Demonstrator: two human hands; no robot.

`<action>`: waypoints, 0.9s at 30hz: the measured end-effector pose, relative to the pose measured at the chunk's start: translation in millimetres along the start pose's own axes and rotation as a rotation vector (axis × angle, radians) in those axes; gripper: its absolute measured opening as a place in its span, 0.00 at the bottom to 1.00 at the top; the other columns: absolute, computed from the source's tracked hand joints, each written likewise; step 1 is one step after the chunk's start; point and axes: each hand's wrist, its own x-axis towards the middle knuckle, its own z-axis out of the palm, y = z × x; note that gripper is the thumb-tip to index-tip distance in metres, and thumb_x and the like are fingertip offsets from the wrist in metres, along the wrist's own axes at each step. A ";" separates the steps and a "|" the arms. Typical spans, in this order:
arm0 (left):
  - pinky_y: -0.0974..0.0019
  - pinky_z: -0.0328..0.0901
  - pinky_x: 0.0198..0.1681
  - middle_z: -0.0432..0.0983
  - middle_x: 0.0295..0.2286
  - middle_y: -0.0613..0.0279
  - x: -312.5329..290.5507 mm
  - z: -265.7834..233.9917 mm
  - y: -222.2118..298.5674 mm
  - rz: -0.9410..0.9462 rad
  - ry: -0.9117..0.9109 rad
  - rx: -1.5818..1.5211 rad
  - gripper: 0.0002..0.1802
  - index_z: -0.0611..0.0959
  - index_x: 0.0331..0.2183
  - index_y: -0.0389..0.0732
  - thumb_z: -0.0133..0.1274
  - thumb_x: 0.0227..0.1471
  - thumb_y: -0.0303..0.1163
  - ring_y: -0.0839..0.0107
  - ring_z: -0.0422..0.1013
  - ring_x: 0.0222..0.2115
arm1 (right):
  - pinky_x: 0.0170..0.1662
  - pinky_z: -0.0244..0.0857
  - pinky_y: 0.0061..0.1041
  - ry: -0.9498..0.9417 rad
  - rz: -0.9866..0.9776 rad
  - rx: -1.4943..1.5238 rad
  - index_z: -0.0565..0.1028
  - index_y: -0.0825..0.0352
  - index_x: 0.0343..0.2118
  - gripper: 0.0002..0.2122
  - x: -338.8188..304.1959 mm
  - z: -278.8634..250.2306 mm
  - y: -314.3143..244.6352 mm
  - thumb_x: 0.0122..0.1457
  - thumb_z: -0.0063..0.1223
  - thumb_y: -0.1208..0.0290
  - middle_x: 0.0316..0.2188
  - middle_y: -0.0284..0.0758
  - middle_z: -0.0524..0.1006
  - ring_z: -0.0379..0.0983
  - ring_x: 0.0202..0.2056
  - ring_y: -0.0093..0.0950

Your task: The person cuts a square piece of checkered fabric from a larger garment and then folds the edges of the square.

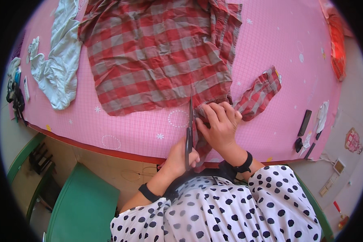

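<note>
A red and grey plaid shirt (157, 60) is spread over the pink tablecloth in front of me, its lower edge towards me. My left hand (177, 156) grips a pair of dark-handled scissors (189, 133). Their blades point away from me and meet the shirt's near edge, where the fabric is parted. Just right of the blades, my right hand (220, 123) has its fingers curled on the shirt's edge, and a strip of cloth hangs below it over the table edge. Beside that hand lies a smaller plaid piece (260, 97), partly behind the fingers.
A pale blue garment (62, 60) lies on the pink tablecloth (137, 129) at the left. Dark small items, including a black oblong object (305, 123), rest at the right. An orange-red bag (337, 48) is at the far right edge. Below left stands a green stool or chair (84, 201).
</note>
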 end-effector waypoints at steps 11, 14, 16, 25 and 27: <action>0.71 0.66 0.22 0.76 0.22 0.58 -3.1 -11.4 12.4 0.011 -0.015 0.064 0.13 0.70 0.39 0.33 0.50 0.48 0.24 0.74 0.71 0.17 | 0.44 0.51 0.33 0.023 -0.004 0.004 0.79 0.56 0.33 0.08 6.7 10.9 -3.6 0.48 0.64 0.69 0.27 0.24 0.77 0.71 0.37 0.26; 0.71 0.66 0.23 0.77 0.22 0.58 1.1 -13.6 20.3 0.009 -0.021 0.081 0.14 0.70 0.39 0.33 0.50 0.48 0.24 0.73 0.71 0.18 | 0.44 0.51 0.33 0.064 -0.016 0.011 0.79 0.56 0.32 0.07 9.5 12.4 -4.0 0.48 0.64 0.70 0.25 0.24 0.76 0.71 0.36 0.26; 0.71 0.67 0.23 0.77 0.22 0.58 3.2 -15.2 23.5 0.017 -0.019 0.065 0.14 0.71 0.39 0.33 0.51 0.48 0.25 0.73 0.71 0.18 | 0.43 0.51 0.32 0.099 -0.029 0.021 0.79 0.56 0.31 0.07 13.6 12.6 -4.6 0.48 0.64 0.70 0.25 0.24 0.76 0.71 0.35 0.26; 0.67 0.67 0.26 0.75 0.21 0.59 -13.5 -12.5 37.9 -0.007 -0.027 0.108 0.27 0.71 0.48 0.30 0.52 0.43 0.26 0.70 0.72 0.21 | 0.42 0.49 0.33 0.119 -0.057 0.014 0.79 0.55 0.30 0.08 9.1 -6.8 -15.2 0.44 0.62 0.71 0.23 0.24 0.72 0.71 0.33 0.24; 0.67 0.67 0.25 0.74 0.20 0.59 -20.3 -10.4 39.7 -0.034 -0.044 0.107 0.28 0.70 0.49 0.30 0.52 0.43 0.26 0.70 0.72 0.21 | 0.42 0.49 0.33 0.082 -0.046 0.006 0.79 0.56 0.30 0.08 4.8 -14.9 -18.9 0.45 0.62 0.71 0.24 0.24 0.72 0.71 0.33 0.24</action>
